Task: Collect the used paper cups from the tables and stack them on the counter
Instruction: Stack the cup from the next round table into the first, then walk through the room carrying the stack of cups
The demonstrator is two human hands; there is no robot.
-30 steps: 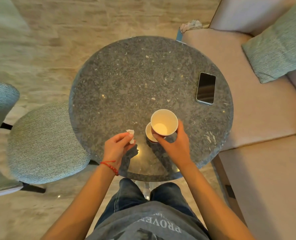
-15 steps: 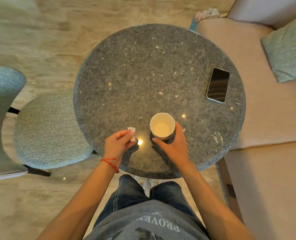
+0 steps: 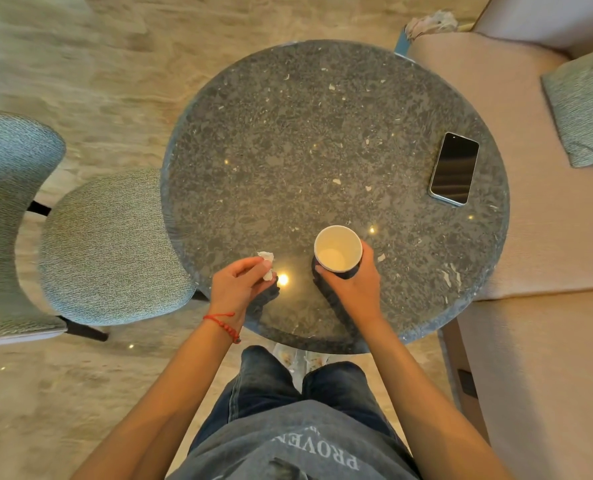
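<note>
A round speckled stone surface (image 3: 322, 140) is sitting between a sofa (image 3: 537, 237) and a chair (image 3: 108, 244). The right hand (image 3: 353, 285) is wrapping its fingers around the paper cup (image 3: 338, 249), mouth up and axis upright, at the near edge. The left hand (image 3: 239, 285) is pinching a crumpled tissue (image 3: 266, 263) just beside it. Whether the cup is resting or lifted is unclear. A phone (image 3: 455, 168) is lying well apart.

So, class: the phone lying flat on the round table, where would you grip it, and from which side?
Pinch the phone across its two long edges, coming from above. It lies flat with its screen up near the table rim, so only its thin sides offer a hold; its narrow width suits a finger-and-thumb span.
</note>
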